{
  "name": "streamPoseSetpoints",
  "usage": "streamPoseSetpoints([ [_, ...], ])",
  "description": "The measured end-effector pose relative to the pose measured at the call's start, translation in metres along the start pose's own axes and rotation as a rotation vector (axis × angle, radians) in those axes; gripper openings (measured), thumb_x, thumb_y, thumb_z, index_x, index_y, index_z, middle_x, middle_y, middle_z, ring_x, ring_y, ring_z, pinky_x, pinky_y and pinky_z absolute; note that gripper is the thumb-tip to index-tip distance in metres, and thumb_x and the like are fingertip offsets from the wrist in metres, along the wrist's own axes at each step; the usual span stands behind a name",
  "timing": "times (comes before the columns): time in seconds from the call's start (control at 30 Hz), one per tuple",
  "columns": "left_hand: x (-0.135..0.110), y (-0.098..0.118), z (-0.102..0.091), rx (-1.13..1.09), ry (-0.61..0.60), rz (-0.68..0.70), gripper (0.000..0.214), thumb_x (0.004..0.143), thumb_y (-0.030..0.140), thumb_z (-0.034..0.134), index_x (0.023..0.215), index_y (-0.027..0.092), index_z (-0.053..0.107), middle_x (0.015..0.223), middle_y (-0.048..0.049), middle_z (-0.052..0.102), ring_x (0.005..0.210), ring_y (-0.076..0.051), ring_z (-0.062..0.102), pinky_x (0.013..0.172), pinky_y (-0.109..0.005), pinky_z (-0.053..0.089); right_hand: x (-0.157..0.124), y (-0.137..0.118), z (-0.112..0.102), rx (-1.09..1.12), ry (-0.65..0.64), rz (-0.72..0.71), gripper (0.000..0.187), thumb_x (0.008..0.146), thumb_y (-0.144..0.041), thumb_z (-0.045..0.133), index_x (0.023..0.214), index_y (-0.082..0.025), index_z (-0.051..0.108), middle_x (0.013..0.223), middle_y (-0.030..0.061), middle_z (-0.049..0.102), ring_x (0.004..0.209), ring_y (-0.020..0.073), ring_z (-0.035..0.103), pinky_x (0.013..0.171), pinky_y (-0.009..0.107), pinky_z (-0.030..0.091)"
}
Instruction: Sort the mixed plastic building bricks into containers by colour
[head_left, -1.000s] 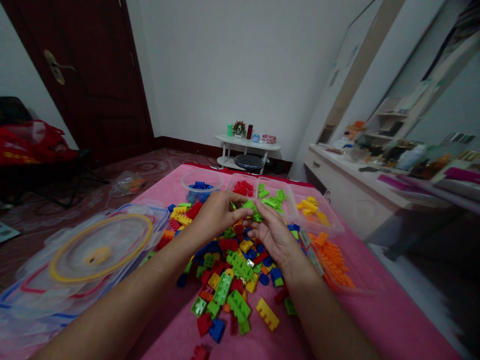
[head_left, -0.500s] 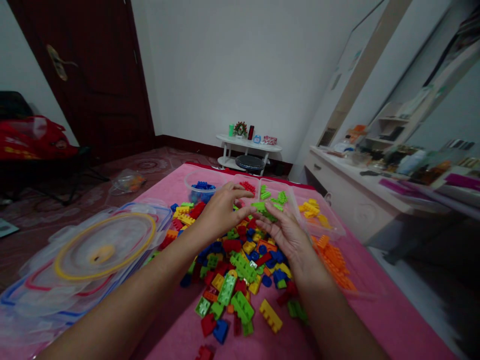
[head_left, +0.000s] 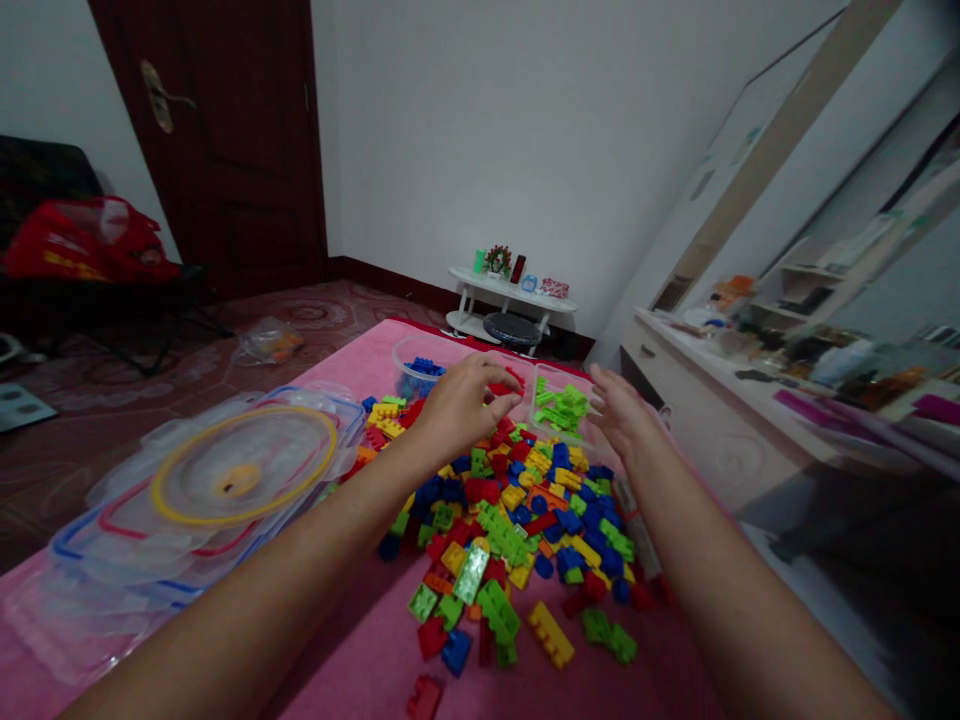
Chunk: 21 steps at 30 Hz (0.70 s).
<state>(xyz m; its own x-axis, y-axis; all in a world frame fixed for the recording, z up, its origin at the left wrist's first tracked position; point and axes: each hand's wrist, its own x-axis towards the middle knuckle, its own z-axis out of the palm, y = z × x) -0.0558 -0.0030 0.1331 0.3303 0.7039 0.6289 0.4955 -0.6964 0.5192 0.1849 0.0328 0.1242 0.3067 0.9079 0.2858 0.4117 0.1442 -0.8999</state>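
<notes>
Pink cloth (head_left: 330, 650): loose multicoloured plastic bricks (head_left: 506, 530)
Left hand (head_left: 466, 403): your fingers parted, over them
Right hand (head_left: 621, 412): your fingers apart, beside clear plastic box (head_left: 534, 400) holding green bricks (head_left: 564, 408)

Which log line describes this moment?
left hand: open, seemingly empty | right hand: open, near clear rectangular plastic box holding green plastic bricks

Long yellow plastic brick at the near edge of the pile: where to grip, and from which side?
Pinch the long yellow plastic brick at mid-length, across its two long sides, coming down from above. It lies flat, with pink cloth showing along both long sides, so the green plastic bricks to its right shouldn't interfere. Its left edge looks knobbed, so contact there may be uneven.
</notes>
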Motion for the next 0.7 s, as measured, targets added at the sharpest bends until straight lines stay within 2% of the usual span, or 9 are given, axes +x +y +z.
streamPoseSetpoints([
  [0.07, 0.0, -0.002, -0.001, 0.023, -0.043, -0.008, 0.018, 0.08, 0.023, 0.06, 0.091, 0.017, 0.072, 0.094, -0.0056, 0.069, 0.085, -0.016, 0.061, 0.074, -0.026, 0.045, -0.014, -0.01, 0.005, -0.016, -0.028, -0.004, 0.037, 0.071, -0.046, 0.063, 0.098, -0.021, 0.063, 0.108, 0.0104, 0.064, 0.094, 0.0238, 0.06, 0.074, 0.036, 0.049],
  [0.1, 0.0, -0.004, -0.002, 0.041, -0.088, -0.021, 0.02, 0.08, 0.024, 0.06, 0.092, 0.017, 0.072, 0.092, -0.0054, 0.069, 0.081, -0.016, 0.061, 0.072, -0.026, 0.045, -0.024, -0.016, 0.009, -0.001, -0.1, 0.006, 0.037, 0.068, -0.043, 0.067, 0.097, -0.02, 0.064, 0.106, 0.0091, 0.065, 0.093, 0.0226, 0.06, 0.073, 0.034, 0.048],
  [0.2, -0.001, -0.01, -0.004, 0.108, -0.325, -0.06, 0.021, 0.079, 0.028, 0.059, 0.091, 0.018, 0.073, 0.084, -0.0042, 0.071, 0.072, -0.015, 0.061, 0.064, -0.025, 0.042, -0.063, -0.032, 0.017, -0.157, -0.483, -0.048, 0.027, 0.067, -0.038, 0.067, 0.085, -0.018, 0.067, 0.083, 0.0048, 0.068, 0.072, 0.0173, 0.06, 0.062, 0.028, 0.044],
  [0.27, -0.004, -0.014, -0.007, 0.144, -0.502, -0.076, 0.02, 0.077, 0.029, 0.061, 0.089, 0.019, 0.073, 0.082, -0.0034, 0.072, 0.071, -0.015, 0.061, 0.061, -0.024, 0.04, -0.09, -0.039, 0.022, -0.422, -0.72, -0.101, 0.016, 0.068, -0.034, 0.067, 0.074, -0.019, 0.068, 0.068, 0.0008, 0.065, 0.06, 0.0137, 0.056, 0.055, 0.024, 0.037],
  [0.3, -0.005, -0.015, -0.007, 0.161, -0.585, -0.078, 0.021, 0.074, 0.03, 0.064, 0.09, 0.02, 0.073, 0.083, -0.003, 0.072, 0.071, -0.015, 0.061, 0.06, -0.023, 0.04, -0.102, -0.042, 0.024, -0.568, -0.789, -0.134, 0.015, 0.066, -0.034, 0.069, 0.072, -0.02, 0.067, 0.065, -0.0005, 0.064, 0.057, 0.0128, 0.055, 0.052, 0.023, 0.033],
  [0.4, -0.01, -0.014, -0.006, 0.21, -0.794, -0.053, 0.032, 0.065, 0.03, 0.072, 0.096, 0.023, 0.073, 0.09, -0.0017, 0.072, 0.074, -0.015, 0.062, 0.058, -0.021, 0.039, -0.131, -0.045, 0.032, -0.936, -0.804, -0.223, 0.027, 0.058, -0.039, 0.076, 0.076, -0.022, 0.067, 0.069, 0.0003, 0.065, 0.059, 0.0143, 0.055, 0.05, 0.025, 0.023],
  [0.47, -0.013, -0.012, -0.002, 0.227, -0.898, -0.001, 0.038, 0.061, 0.028, 0.074, 0.098, 0.024, 0.072, 0.088, -0.0012, 0.072, 0.073, -0.015, 0.061, 0.056, -0.021, 0.039, -0.141, -0.044, 0.037, -1.071, -0.765, -0.253, 0.031, 0.06, -0.04, 0.075, 0.084, -0.022, 0.066, 0.077, 0.0033, 0.067, 0.065, 0.0173, 0.057, 0.051, 0.026, 0.02],
  [0.57, -0.014, -0.009, 0.005, 0.219, -0.922, 0.061, 0.037, 0.059, 0.02, 0.073, 0.095, 0.023, 0.073, 0.082, -0.001, 0.072, 0.068, -0.015, 0.06, 0.053, -0.021, 0.038, -0.143, -0.043, 0.037, -1.112, -0.748, -0.286, 0.024, 0.067, -0.033, 0.068, 0.087, -0.022, 0.066, 0.08, 0.0048, 0.067, 0.068, 0.0182, 0.058, 0.052, 0.027, 0.019],
  [0.7, -0.011, -0.015, -0.003, 0.212, -0.895, 0.019, 0.031, 0.063, 0.017, 0.065, 0.092, 0.022, 0.074, 0.08, -0.001, 0.072, 0.063, -0.014, 0.059, 0.052, -0.021, 0.038, -0.128, -0.047, 0.024, -1.054, -0.766, -0.33, 0.009, 0.066, -0.03, 0.066, 0.07, -0.022, 0.063, 0.069, 0.0009, 0.063, 0.059, 0.014, 0.052, 0.051, 0.027, 0.018],
])
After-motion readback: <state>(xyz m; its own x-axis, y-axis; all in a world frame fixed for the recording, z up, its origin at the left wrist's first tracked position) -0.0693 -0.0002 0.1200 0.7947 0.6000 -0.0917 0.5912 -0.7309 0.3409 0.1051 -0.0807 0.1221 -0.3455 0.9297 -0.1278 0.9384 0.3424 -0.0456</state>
